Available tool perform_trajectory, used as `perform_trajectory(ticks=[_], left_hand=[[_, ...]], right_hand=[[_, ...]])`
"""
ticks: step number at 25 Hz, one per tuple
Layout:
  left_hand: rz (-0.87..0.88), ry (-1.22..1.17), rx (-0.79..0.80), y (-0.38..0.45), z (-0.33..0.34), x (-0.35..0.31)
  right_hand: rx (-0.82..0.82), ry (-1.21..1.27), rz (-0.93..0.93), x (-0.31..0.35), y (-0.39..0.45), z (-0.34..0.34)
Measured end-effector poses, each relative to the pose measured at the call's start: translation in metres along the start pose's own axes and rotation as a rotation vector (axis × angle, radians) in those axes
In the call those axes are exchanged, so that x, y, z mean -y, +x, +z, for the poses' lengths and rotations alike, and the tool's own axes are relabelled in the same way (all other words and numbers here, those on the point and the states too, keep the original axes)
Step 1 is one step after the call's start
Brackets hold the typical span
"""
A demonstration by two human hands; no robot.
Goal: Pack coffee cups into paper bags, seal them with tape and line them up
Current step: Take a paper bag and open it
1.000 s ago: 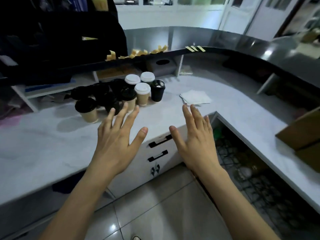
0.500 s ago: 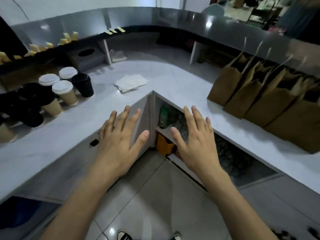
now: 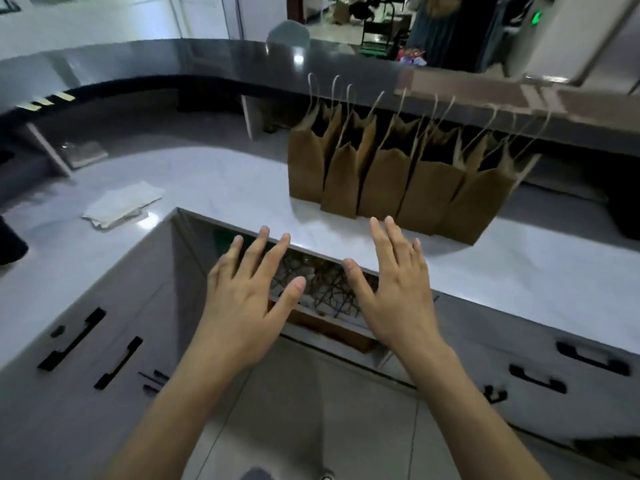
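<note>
While both hands hover palm-down over the counter corner, nothing is held.
left hand (image 3: 244,299): fingers spread and straight, above the counter's inner edge, touching nothing that I can tell.
right hand (image 3: 398,292): fingers spread and straight, fingertips just short of the bags, holding nothing.
paper bags (image 3: 391,181): five brown kraft bags, matte, creased, upright in a row touching each other on the counter; tops open, thin twisted-paper loop handles sticking up; contents hidden in shadow.
writing: none readable on the bags; no brand or label legible anywhere.
counter (image 3: 221,181): white marble-look top, glossy, curved L shape with a sharp inner corner.
raised ledge (image 3: 207,60): dark grey, smooth, reflective, runs behind the bags.
tape strips (image 3: 46,100): pale yellowish, short, stuck along the ledge edge at far left.
napkins (image 3: 123,204): white, soft stack, slightly rumpled, well apart from the bags.
drawers (image 3: 90,344): grey fronts, black bar handles.
coffee cups: cannot tell; only a dark blurred shape at far left edge.
</note>
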State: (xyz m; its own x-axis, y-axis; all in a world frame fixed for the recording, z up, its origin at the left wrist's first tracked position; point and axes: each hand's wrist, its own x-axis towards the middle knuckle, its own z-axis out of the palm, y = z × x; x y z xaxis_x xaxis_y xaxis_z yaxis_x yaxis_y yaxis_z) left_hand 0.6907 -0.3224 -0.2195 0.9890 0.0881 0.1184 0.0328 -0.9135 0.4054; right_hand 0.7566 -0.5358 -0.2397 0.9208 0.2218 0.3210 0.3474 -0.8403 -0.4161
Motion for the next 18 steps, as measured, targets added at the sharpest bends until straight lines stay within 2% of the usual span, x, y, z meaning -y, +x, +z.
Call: perform_trajectory(ticks=[12, 18], left_hand=[[0.289, -0.027, 0.131, 0.063, 0.068, -0.114], [0.36, -0.037, 0.178, 0.101, 0.098, -0.158]], right_hand=[[-0.11, -0.039, 0.298, -0.124, -0.02, -0.056], [-0.118, -0.072, 0.369, -0.175, -0.004, -0.064]])
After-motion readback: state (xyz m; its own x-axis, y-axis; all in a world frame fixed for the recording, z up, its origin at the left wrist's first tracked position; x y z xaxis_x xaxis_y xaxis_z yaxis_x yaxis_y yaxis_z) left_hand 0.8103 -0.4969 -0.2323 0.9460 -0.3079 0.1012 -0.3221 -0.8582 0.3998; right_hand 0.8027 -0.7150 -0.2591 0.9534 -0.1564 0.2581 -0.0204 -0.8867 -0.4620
